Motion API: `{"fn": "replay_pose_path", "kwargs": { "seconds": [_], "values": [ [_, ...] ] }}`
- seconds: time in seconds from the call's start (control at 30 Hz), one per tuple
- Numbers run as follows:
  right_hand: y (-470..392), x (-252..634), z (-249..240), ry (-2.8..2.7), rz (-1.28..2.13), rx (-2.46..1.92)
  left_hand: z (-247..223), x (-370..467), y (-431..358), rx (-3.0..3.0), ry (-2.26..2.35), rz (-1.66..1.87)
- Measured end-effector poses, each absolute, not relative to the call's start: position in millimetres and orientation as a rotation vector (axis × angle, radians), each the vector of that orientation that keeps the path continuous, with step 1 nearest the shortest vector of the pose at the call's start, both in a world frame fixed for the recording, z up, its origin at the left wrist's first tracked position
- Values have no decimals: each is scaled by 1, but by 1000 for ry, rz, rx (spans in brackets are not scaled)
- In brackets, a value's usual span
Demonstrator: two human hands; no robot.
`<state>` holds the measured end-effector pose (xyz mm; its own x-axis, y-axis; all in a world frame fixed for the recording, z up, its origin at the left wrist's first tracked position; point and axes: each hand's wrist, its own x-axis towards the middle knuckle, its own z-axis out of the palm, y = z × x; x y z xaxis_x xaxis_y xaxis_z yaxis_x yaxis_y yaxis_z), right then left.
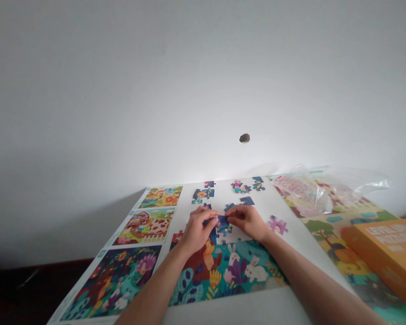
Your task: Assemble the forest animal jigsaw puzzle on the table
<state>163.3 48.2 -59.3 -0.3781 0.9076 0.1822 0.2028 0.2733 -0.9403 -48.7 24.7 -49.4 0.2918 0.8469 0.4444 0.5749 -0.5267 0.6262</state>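
My left hand [200, 227] and my right hand [246, 221] come close together over the upper edge of a partly joined puzzle [219, 271] with rabbits and plants. Between their fingertips is a dark blue puzzle piece [224, 224], pinched by both. Its left part is hidden behind my left fingers. Loose pieces lie beyond my hands: a blue one [246, 201], an orange and blue group [203, 195], and a pink and teal group [240, 187]. A purple piece [277, 224] lies right of my right wrist.
A sheet with three printed pictures [149, 225] lies at the left. On the right are clear plastic bags [307, 194], a picture sheet [320, 231] and an orange box [389, 253]. A white wall [189, 90] stands behind the table.
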Motion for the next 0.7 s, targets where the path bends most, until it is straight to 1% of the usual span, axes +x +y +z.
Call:
{"fn": "replay_pose_path", "kwargs": {
  "seconds": [0.33, 0.7],
  "values": [
    [46, 166, -56, -1936, 897, -1091, -51, -49, 23, 2188, 1356, 1022],
    [42, 163, -52, -2101, 852, -1062, -45, -47, 24, 2272, 1473, 928]
  ]
}}
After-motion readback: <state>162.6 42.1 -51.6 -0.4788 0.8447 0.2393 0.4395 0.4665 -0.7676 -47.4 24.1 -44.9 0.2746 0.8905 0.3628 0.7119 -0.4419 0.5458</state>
